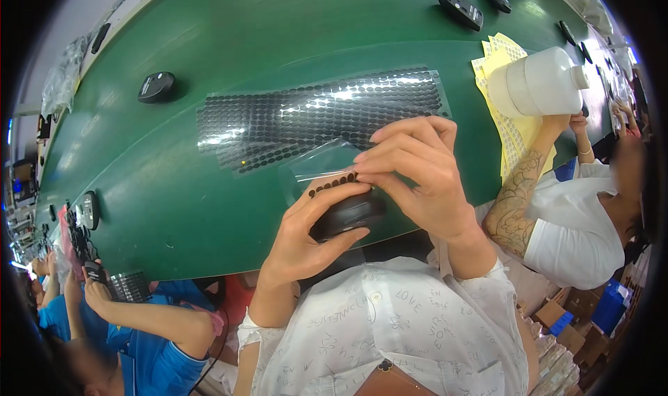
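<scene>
My left hand is wrapped round a black computer mouse near the table's front edge. Its fingers also keep a piece of clear film against the mouse's far side, with a row of small black round pads along the film's near edge. Thumb and fingertips of my right hand are pinched together at the right end of that row; whether a single pad is between them is hidden. Just beyond both hands, large clear sheets of black round pads lie overlapping on the green table.
A black mouse lies at the left, others at the far right. Yellow sticker sheets sit under a white plastic bottle. Co-workers sit close on both sides: a tattooed arm at right, a blue sleeve at left.
</scene>
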Demonstrator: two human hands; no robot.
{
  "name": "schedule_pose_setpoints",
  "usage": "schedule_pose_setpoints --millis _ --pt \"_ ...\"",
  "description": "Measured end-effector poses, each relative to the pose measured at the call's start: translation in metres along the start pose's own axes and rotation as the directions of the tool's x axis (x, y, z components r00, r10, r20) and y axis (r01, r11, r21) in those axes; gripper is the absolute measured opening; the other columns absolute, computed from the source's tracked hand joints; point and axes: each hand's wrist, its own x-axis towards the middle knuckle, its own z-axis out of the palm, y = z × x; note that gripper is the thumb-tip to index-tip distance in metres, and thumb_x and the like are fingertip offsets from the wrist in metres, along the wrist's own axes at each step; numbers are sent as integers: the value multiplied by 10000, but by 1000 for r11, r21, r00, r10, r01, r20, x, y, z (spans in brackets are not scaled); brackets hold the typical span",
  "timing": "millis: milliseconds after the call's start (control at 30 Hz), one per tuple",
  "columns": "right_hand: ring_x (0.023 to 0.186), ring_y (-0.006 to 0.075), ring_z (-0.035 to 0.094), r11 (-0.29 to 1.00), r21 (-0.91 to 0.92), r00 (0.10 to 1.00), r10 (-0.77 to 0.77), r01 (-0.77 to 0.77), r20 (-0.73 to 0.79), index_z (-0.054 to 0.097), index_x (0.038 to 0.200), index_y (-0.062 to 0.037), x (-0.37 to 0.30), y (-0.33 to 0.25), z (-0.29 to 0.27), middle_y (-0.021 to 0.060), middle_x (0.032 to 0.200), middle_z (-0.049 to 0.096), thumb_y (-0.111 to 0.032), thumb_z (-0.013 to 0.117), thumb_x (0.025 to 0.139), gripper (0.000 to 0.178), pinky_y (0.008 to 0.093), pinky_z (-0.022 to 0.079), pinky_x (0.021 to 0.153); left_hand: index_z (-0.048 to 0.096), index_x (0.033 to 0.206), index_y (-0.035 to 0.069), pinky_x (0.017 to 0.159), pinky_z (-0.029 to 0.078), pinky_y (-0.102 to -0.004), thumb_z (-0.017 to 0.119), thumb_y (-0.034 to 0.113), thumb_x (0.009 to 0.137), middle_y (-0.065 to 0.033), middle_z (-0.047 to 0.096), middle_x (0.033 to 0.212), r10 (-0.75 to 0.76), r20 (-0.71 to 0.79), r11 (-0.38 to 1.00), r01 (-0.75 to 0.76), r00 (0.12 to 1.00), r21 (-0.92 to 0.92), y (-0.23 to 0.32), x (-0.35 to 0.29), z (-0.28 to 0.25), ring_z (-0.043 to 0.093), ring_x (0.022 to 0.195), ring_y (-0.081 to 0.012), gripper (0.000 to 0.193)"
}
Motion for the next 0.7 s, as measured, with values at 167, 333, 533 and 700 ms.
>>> schedule_pose_setpoints --millis 167,333,533,700 --pt "982 165 636 1000 -15 999 -26 26 35 699 822 -123 0 1 -1 -42 902 718 -77 801 729 145 367 336 910 666 1212 40 952 521 -368 831 -6 706 -153 636 1248 -16 6 1000 16 1000 19 2 1 -1 629 1134 -296 534" --pt "970 182 621 997 -16 993 -78 79 87 676 829 -110 6 2 -2 -7 895 676 -63 795 727 163 387 337 919 671 1196 33 952 521 -366 830 -14 700 -157 639 1242 -8 -14 1000 8 1000 12 1 3 0 631 1129 -293 522" --pt "914 213 576 995 -37 993 -94 96 65 644 837 -88 10 9 -2 39 903 603 -25 766 752 161 373 375 883 605 1266 31 933 528 -359 794 -37 749 -155 649 1194 -83 -17 993 81 996 -91 -7 2 -2 642 1092 -247 555" --pt "899 156 539 891 407 946 284 -199 -158 582 948 -42 -13 6 31 69 1014 565 -12 660 897 97 295 406 836 475 1374 29 908 540 -350 717 -41 843 -160 635 1167 -359 -247 663 59 900 -746 -10 20 16 646 1068 -230 588"
